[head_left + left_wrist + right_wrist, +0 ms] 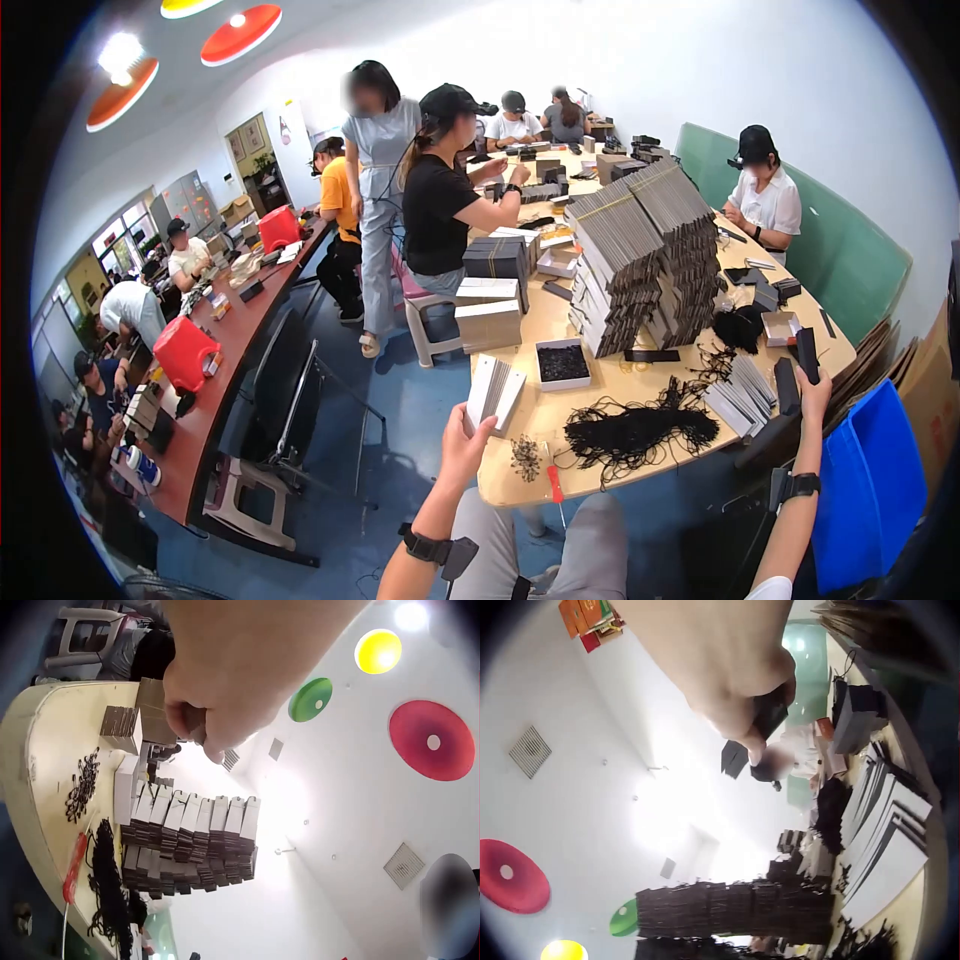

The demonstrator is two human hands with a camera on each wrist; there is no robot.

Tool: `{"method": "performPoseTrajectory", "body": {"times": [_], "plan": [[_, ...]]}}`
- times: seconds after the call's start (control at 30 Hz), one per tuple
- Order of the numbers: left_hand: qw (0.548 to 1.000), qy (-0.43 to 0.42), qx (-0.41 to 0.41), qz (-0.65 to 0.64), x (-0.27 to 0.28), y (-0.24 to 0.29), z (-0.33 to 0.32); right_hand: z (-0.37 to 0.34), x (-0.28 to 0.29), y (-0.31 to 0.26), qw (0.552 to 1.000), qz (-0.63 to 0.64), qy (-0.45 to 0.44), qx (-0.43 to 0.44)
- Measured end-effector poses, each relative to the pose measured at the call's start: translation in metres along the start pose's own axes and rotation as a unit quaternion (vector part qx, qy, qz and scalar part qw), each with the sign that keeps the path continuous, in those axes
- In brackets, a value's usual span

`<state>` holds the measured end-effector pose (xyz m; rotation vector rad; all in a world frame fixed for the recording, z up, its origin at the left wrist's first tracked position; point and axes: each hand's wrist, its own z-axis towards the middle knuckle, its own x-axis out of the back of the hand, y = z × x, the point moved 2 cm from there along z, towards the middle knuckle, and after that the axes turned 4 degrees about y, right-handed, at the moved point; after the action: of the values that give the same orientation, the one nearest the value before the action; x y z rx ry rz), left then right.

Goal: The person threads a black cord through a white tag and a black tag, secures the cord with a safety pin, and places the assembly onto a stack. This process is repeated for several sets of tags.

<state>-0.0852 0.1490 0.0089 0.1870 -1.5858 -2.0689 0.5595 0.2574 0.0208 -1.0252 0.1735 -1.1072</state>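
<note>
My left hand point(465, 445) grips a stack of white-faced folded cards point(493, 390) at the table's near left corner, thumb on its near side. In the left wrist view the curled fingers hide part of what that hand holds. Far to the right, my right hand point(815, 392) holds a slim black box point(807, 352) raised at the table's right side. Fingers wrap round this box point(771, 714) in the right wrist view. Below it lies another black box point(787, 387), beside a fanned row of white cards point(741, 398).
Black cords point(640, 425) lie in a heap near the front edge, beside a red-handled tool point(555, 484) and small dark loops point(525, 460). A white tray point(563, 382) holds black bits. Tall card stacks point(650, 240) rise behind. A blue bin point(868, 480) stands right; other people sit around.
</note>
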Motion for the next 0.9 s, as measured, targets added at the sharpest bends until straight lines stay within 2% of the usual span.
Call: {"method": "performPoseTrajectory", "body": {"times": [0.07,0.13,0.17,0.2,0.23,0.27,0.33,0.5,0.6,0.67,0.8,0.83,0.9], "plan": [[0.995,-0.032,0.058,-0.080,0.003,0.009,-0.019,-0.025,0.012,-0.049,0.992,0.111,-0.063,0.011],[0.994,-0.041,0.057,-0.082,0.005,0.001,-0.040,-0.061,0.019,-0.096,0.987,0.133,-0.086,0.017],[0.992,-0.051,0.063,-0.094,0.006,0.006,-0.052,-0.074,0.015,-0.083,0.984,0.150,-0.101,0.005],[0.990,-0.060,0.070,-0.104,0.007,0.009,-0.065,-0.099,0.021,-0.117,0.978,0.163,-0.130,-0.009],[0.989,-0.067,0.075,-0.110,0.007,0.008,-0.077,-0.119,0.021,-0.132,0.963,0.193,-0.189,-0.009],[0.988,-0.075,0.083,-0.111,0.006,0.004,-0.088,-0.143,0.018,-0.132,0.962,0.191,-0.195,-0.011],[0.988,-0.097,0.096,-0.077,0.007,-0.004,-0.115,-0.195,0.022,-0.166,0.928,0.233,-0.276,-0.097],[0.989,-0.099,0.086,-0.075,0.001,-0.013,-0.166,-0.300,0.009,-0.161,0.870,0.249,-0.397,-0.152],[0.986,-0.114,0.116,-0.046,-0.001,-0.023,-0.189,-0.345,-0.005,-0.155,0.842,0.291,-0.417,-0.179],[0.984,-0.114,0.124,-0.050,-0.002,-0.037,-0.202,-0.364,-0.005,-0.160,0.799,0.306,-0.444,-0.265],[0.983,-0.090,0.147,-0.055,-0.001,-0.043,-0.217,-0.390,-0.013,-0.153,0.798,0.308,-0.453,-0.249],[0.983,-0.082,0.154,-0.057,-0.001,-0.045,-0.219,-0.394,-0.014,-0.150,0.821,0.287,-0.443,-0.215],[0.982,-0.071,0.164,-0.060,0.001,-0.050,-0.224,-0.398,-0.015,-0.150,0.828,0.281,-0.435,-0.217]]}}
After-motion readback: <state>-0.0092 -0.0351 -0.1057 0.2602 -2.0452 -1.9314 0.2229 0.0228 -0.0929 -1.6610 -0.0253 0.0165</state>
